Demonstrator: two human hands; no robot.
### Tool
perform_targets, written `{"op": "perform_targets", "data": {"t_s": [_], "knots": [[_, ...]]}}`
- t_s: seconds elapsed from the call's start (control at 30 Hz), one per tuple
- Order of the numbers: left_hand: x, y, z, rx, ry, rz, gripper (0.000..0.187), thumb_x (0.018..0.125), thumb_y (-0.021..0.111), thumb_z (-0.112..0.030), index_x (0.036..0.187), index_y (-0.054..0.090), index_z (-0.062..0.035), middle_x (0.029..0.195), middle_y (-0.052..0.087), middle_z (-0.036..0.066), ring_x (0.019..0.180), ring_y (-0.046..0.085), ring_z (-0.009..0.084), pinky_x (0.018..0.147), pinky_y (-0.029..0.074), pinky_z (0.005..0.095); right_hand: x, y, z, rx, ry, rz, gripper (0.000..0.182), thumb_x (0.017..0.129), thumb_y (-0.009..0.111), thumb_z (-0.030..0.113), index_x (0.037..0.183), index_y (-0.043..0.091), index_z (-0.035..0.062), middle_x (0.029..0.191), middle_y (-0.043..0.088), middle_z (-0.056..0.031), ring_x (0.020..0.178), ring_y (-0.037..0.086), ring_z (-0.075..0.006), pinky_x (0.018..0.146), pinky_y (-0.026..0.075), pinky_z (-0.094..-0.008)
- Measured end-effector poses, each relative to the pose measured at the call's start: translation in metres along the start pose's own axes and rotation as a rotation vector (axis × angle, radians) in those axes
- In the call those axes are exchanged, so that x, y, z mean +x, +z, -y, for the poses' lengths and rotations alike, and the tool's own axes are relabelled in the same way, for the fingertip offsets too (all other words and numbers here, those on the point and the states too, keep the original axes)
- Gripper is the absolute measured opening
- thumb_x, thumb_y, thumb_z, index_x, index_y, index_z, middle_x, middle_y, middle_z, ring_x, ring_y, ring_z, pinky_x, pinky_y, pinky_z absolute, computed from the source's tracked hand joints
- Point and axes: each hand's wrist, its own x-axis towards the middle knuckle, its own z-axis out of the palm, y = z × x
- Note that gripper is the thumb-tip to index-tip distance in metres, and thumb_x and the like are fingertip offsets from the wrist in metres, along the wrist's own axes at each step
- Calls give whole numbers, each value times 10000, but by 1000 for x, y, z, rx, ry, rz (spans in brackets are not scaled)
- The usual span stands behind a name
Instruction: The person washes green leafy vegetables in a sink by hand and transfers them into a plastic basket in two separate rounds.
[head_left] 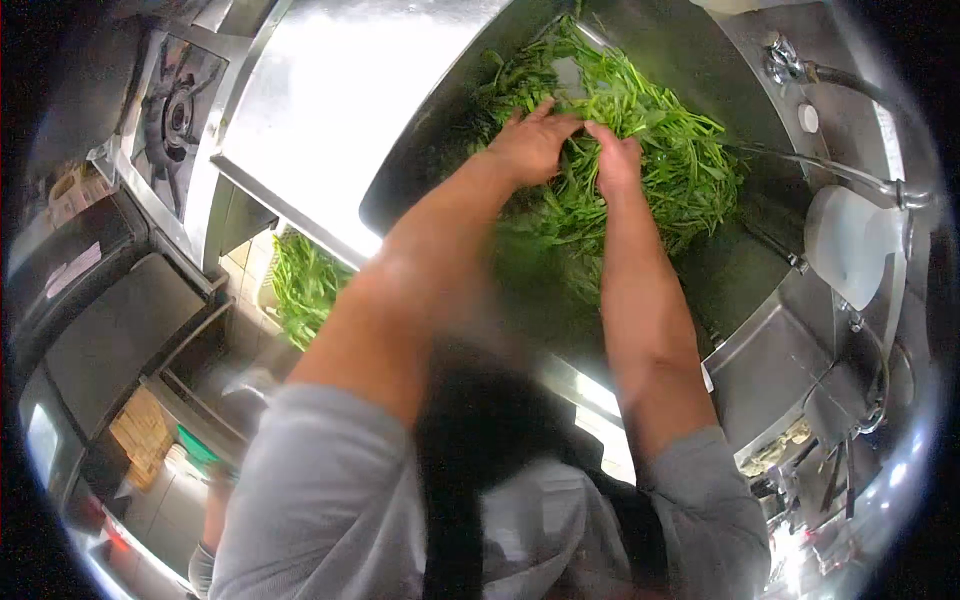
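A large heap of wet leafy greens (690,165) with long stems lies in a deep metal sink (660,30). My left hand (535,148) rests on the near left side of the heap, palm down, its fingers spread over the stems. Close beside it, my right hand (617,165) is pushed into the greens with its fingers curled in among them. The tips of the right fingers are hidden by leaves. Dark water seems to stand around the heap.
Left of the sink is a shiny metal counter (330,80), with a gas burner (178,115) beyond. A basket of more greens (305,285) sits below the counter. Taps and a hose (850,80) line the right wall. Another person's forearm (215,510) shows at lower left.
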Motion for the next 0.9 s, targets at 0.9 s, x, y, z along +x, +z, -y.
{"op": "perform_targets", "data": {"t_s": [0.9], "knots": [[23, -110, -67, -748, -153, 103, 961, 726, 735, -532, 1490, 315, -128, 1523, 309, 191, 1413, 258, 390, 1156, 250, 440, -55, -167, 197, 137, -406, 358, 440, 746, 751, 136, 1108, 610, -71, 1075, 663, -151, 987, 629, -240, 893, 483, -353]]}}
